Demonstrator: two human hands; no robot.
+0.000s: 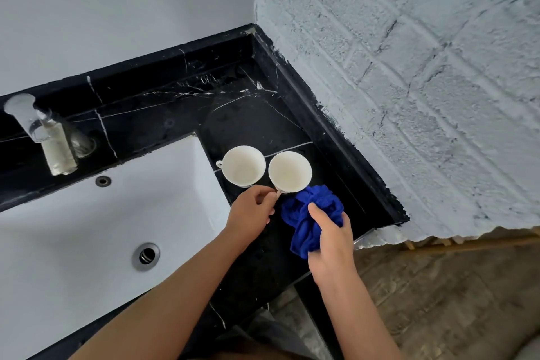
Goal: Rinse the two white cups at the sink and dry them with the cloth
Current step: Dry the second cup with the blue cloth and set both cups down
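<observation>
Seen from the head camera, both bare forearms reach up from the bottom edge toward the black marble counter to the right of the white sink. The left hand lies knuckles-up at the counter's edge beside the basin, its fingers curled in and its thumb and fingertips pinching the small handle of the right cup. That cup stands upright on the counter, mouth open to the camera, with its handle pointing back toward the person. Just to its left stands the left cup, also upright, rims almost touching, its handle turned out toward the sink. The right hand is set a little nearer the person, wrist straight, thumb laid across the top and fingers wrapped around a bunched blue cloth. The cloth's free folds spill forward from the fist and reach the near side of the right cup; whether cloth and cup touch cannot be told. At the far left a chrome tap leans over the basin, above the overflow hole and the drain.
</observation>
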